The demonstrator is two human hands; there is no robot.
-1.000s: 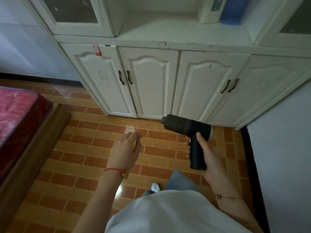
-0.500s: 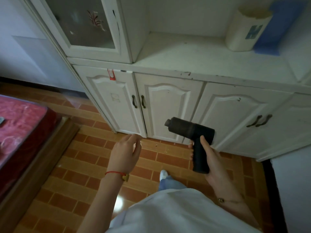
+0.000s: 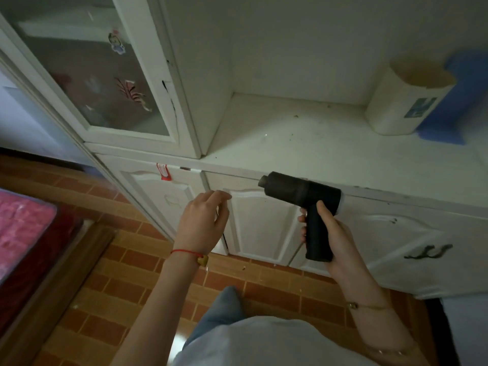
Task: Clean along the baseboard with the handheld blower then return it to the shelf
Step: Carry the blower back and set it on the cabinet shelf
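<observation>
Blower: one black handheld blower (image 3: 301, 192) is held in the air in front of the white cabinet, just below the front edge of the shelf (image 3: 303, 138); its nozzle is pointed to the left and its handle hangs downward.
Right hand: one right hand (image 3: 332, 237) is wrapped round the blower's handle, with the fingers (image 3: 302, 231) curled on the left side and the thumb laid up the right side.
Left hand: one left hand (image 3: 202, 224) is raised beside the blower, apart from it; nothing is held, and its fingers are loosely bent and slightly apart.
Wrists: one red string bracelet (image 3: 184, 252) is worn on the left wrist, one thin gold bracelet (image 3: 369, 306) on the right.
Shelf contents: one white open container (image 3: 404, 101) and one blue object (image 3: 454, 101) are seen at the right end, touching or just beside each other.
Cabinet doors: one glass door (image 3: 87, 75) bearing three stickers is counted above; two dark handles (image 3: 427, 252) are seen on the lower right doors.
Floor: brown brick-pattern tiles (image 3: 126, 281) are seen below.
</observation>
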